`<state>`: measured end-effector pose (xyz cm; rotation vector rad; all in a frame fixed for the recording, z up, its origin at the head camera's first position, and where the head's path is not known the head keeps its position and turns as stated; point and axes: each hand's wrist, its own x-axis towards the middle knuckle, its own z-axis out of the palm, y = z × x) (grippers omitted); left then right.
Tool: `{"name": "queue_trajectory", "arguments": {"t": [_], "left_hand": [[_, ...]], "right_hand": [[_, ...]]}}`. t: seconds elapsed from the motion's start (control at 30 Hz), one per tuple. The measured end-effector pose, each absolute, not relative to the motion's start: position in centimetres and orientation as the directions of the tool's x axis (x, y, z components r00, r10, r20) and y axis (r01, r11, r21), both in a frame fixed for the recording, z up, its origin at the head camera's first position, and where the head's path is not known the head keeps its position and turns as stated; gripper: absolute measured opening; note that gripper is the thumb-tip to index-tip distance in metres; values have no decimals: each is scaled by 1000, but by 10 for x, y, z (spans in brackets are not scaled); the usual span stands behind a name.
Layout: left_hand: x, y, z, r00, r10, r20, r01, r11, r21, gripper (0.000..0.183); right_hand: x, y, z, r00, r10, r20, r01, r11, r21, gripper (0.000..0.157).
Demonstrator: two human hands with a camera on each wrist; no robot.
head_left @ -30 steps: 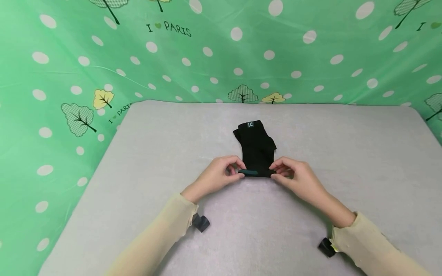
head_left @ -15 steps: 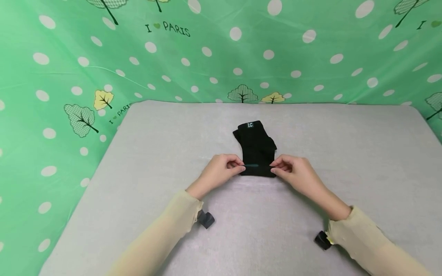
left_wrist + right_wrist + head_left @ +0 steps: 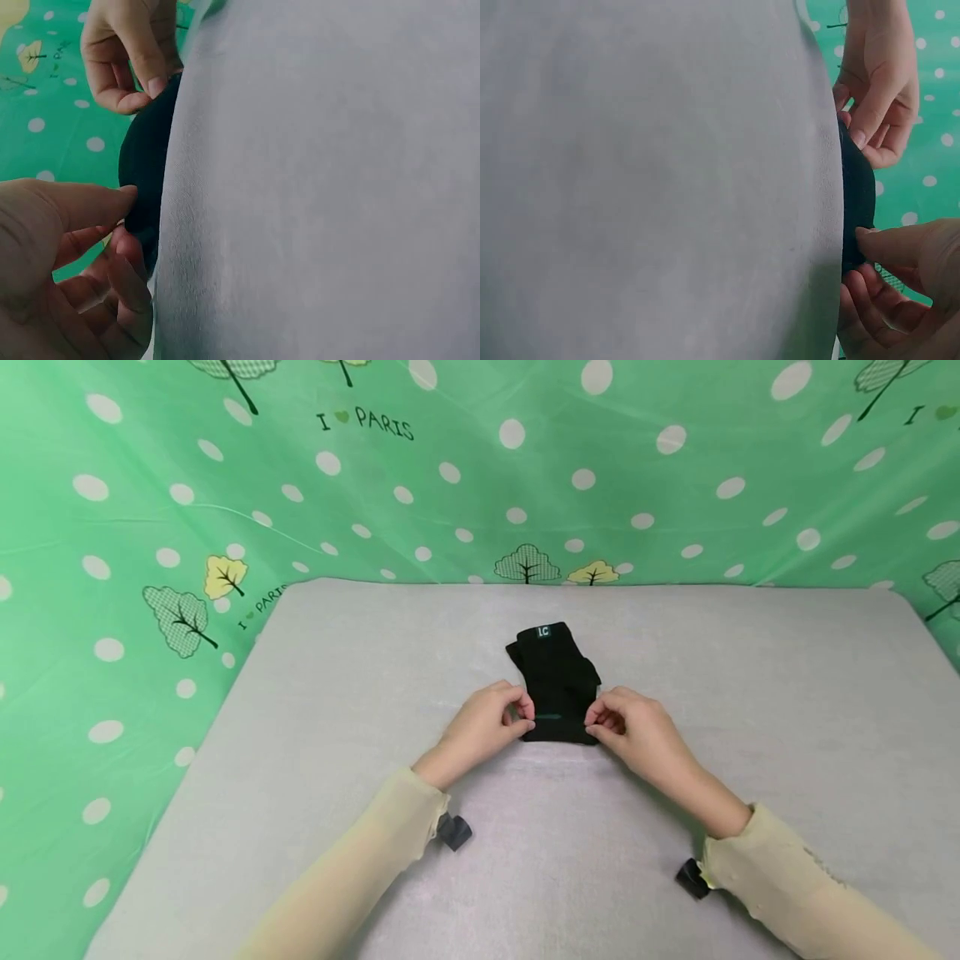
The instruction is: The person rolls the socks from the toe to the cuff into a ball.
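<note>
On the table (image 3: 360,668), toward its far edge, black socks (image 3: 558,681) are laid, their end farthest from that edge pinched at opposite sides by the left hand (image 3: 482,725) and right hand (image 3: 647,735), seemingly so the fabric is kept straight.

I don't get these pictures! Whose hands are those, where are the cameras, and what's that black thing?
There's no robot here, just a person's two bare hands. The wide picture comes from a camera on the person's head, looking forward and down. The other two come from the wrist cameras, so the grey table fills most of the view. On it lies black cloth, which looks like socks, with a small label near its far end. The left hand pinches one side of its near part, and the right hand pinches the other. Behind the table is a green patterned sheet.
</note>
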<state>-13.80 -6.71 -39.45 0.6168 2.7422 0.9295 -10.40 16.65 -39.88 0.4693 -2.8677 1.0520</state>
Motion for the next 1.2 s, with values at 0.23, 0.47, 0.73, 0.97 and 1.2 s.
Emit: {"name": "queue_trajectory", "arguments": {"t": [0.23,0.47,0.73,0.97,1.2], "left_hand": [[-135,-70,-392,-888,459,-33,356,730,584,13],[-136,-66,-390,-869,489,-80,389,774,501,29],[-141,-62,-393,-874,483,-56,411,795,446,27],[-142,-67,-389,-878,478,-21,420,791,445,22],[-138,-74,-387,-881,473,-32,387,757,527,20]], "right_hand": [[-102,167,-399,-939,-292,181,-341,735,-586,13],[-104,164,-396,-939,-312,147,-341,775,-532,26],[-109,161,-395,-938,-317,138,-342,797,-499,22],[-106,163,-395,-938,-301,171,-345,766,-542,16],[-101,164,-393,-948,-283,142,-307,710,-633,11]]}}
